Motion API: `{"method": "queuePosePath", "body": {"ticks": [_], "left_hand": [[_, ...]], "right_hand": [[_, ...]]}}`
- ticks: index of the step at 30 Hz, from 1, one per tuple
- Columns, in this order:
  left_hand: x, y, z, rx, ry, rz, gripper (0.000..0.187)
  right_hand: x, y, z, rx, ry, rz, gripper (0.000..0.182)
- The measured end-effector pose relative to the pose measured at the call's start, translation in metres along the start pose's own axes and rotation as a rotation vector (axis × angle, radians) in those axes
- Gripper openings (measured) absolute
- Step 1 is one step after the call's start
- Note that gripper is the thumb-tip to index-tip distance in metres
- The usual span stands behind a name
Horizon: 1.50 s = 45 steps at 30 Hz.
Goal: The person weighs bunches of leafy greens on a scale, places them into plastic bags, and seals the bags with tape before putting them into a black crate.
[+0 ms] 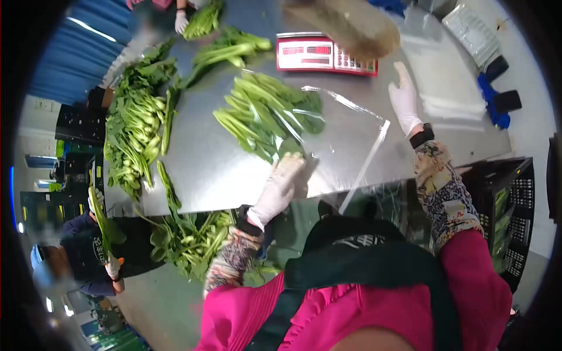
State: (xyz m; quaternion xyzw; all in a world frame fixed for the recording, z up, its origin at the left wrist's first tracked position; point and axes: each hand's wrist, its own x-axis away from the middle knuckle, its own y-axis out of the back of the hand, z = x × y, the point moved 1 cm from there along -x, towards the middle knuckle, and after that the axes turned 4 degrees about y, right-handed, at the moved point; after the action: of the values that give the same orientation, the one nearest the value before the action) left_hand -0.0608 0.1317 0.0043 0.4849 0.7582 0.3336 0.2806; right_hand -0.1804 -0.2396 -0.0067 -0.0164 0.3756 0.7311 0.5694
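Note:
A bunch of leafy green vegetables (272, 111) with thick pale stalks lies on the metal table in front of me. Clear plastic film (345, 137) covers part of it and spreads to the right, ending in a white-edged strip. My left hand (276, 190), in a white glove, is at the near, leafy end of the bunch, its fingers bunched against the leaves and film. My right hand (404, 99), also gloved, is held out with the fingers stretched and thumb apart. It holds nothing and is beside a stack of clear plastic bags (448, 88).
A red and white digital scale (304, 55) stands at the back, with a blurred brown object (351, 26) over it. Loose greens (137, 123) pile up at left. Co-workers (88, 251) stand at left and far side. A black crate (515, 222) is at right.

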Motion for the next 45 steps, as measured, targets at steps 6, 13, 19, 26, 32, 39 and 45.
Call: {"method": "queuePosePath", "body": {"ticks": [6, 13, 19, 26, 32, 39, 45], "left_hand": [[0.062, -0.07, -0.039, 0.828, 0.991, -0.065, 0.041], [0.039, -0.109, -0.063, 1.198, 1.047, -0.092, 0.037], [0.047, -0.104, -0.061, 1.253, 1.0, -0.128, 0.032], [0.058, -0.087, -0.07, 1.234, 0.941, -0.07, 0.03], [0.074, -0.076, -0.059, 1.201, 0.964, -0.049, 0.033], [0.074, -0.08, -0.058, 1.245, 0.927, -0.011, 0.032], [0.086, -0.078, -0.054, 1.255, 0.936, -0.02, 0.03]], "right_hand": [[0.078, 0.075, 0.011, -0.501, -0.19, 0.493, 0.026], [0.147, 0.085, 0.059, -0.412, 0.278, 1.049, 0.015], [0.185, 0.045, 0.084, -0.356, 0.942, 1.102, 0.015], [0.188, 0.065, 0.098, -0.146, 1.029, 1.051, 0.012], [0.18, 0.098, 0.081, -0.311, 0.671, 1.018, 0.01], [0.206, 0.061, 0.116, -0.266, 0.96, 1.052, 0.017], [0.201, 0.085, 0.111, -0.265, 0.941, 1.124, 0.011]]}}
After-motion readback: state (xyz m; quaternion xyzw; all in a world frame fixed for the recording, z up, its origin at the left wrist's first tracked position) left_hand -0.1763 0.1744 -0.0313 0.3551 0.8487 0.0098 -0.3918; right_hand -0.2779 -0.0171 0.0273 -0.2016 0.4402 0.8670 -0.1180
